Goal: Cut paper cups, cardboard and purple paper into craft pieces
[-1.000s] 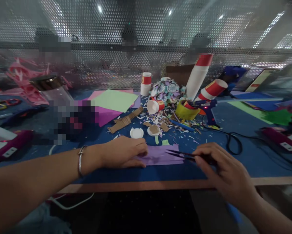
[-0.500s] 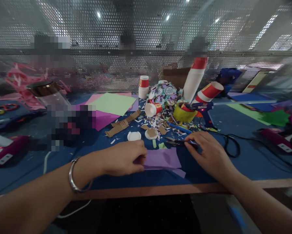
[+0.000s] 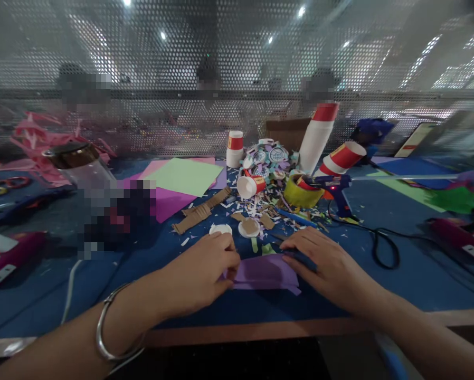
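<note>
A folded strip of purple paper point(image 3: 264, 272) lies near the front of the blue table. My left hand point(image 3: 209, 266) has its fingers curled on the strip's left end, closed around it. At the right end, my right hand point(image 3: 324, 261) reaches over with thumb and fingers apart, touching or just above the paper's corner. Beneath that hand lies a pair of scissors point(image 3: 277, 238), mostly covered. Just beyond are a white paper disc point(image 3: 220, 229), another disc topped with brown cardboard point(image 3: 249, 227) and green paper scraps point(image 3: 267, 249).
Farther back sit red-and-white paper cups point(image 3: 251, 187), a heap of decorated discs point(image 3: 266, 158) and a yellow tape roll point(image 3: 300, 196). A blue glue gun point(image 3: 338, 192) trails a black cable at right. Coloured sheets point(image 3: 185, 177) and torn cardboard point(image 3: 201, 211) lie left of centre.
My right hand has moved left from the scissors to the right end of the purple strip. My left hand stays on the left end. The view has tilted slightly.
</note>
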Action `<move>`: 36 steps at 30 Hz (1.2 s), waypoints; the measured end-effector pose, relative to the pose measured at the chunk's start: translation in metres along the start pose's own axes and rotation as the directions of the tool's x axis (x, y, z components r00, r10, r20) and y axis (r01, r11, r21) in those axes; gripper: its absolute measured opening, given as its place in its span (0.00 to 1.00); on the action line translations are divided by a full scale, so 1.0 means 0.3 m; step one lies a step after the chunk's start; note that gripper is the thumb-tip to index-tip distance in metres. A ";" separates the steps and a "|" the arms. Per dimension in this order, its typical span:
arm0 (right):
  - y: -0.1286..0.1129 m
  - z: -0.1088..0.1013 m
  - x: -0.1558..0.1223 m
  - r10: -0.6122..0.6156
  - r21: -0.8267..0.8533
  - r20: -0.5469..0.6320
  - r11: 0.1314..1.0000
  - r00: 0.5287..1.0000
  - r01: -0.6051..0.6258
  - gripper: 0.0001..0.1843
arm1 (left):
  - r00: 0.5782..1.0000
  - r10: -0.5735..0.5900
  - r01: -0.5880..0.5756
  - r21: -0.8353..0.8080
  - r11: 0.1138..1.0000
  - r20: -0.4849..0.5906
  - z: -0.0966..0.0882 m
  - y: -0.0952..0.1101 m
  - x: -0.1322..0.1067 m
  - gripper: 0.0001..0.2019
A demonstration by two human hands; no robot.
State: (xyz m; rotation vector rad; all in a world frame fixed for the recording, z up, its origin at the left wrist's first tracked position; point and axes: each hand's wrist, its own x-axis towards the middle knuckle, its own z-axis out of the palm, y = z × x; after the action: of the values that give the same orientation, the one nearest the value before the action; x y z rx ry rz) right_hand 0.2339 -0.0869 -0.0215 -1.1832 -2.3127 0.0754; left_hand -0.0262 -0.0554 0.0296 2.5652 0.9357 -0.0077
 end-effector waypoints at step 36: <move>-0.025 0.111 0.317 -0.382 0.042 -0.284 0.912 0.880 0.409 0.08 | 0.829 -0.507 -0.242 -0.969 0.058 -0.238 0.015 -0.109 0.184 0.17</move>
State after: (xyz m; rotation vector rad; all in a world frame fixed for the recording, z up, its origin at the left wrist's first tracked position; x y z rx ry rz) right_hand 0.1675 -0.0124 -0.0064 -0.6061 -2.2267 -0.1118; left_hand -0.0032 -0.0006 0.0053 1.0109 0.8442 1.0355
